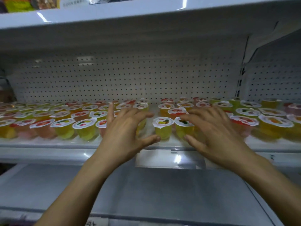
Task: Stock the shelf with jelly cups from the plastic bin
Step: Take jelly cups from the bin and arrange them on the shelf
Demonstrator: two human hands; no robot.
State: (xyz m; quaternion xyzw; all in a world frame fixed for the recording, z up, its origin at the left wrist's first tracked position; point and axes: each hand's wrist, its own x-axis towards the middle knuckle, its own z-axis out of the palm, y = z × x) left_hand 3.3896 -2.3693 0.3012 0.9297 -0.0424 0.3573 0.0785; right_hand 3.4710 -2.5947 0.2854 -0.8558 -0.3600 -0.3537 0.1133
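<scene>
We see both hands reaching onto the shelf (48,145), where the jelly cups (84,128) stand upright in crowded rows, sealed lids up, from the front lip back to the pegboard panel (130,79). The left hand (125,128) hovers over the middle cups, its fingers (111,111) spread and lightly bent, thumb near the foot of a yellow cup (162,129). The right hand (215,128) is just beside that cup, fingers (192,118) spread across the lid of a green-yellow cup (183,130), thumb low at its front (whether either hand truly touches a cup, we cannot tell through the blur). Packets (19,4) sit on the upper shelf (114,15)
</scene>
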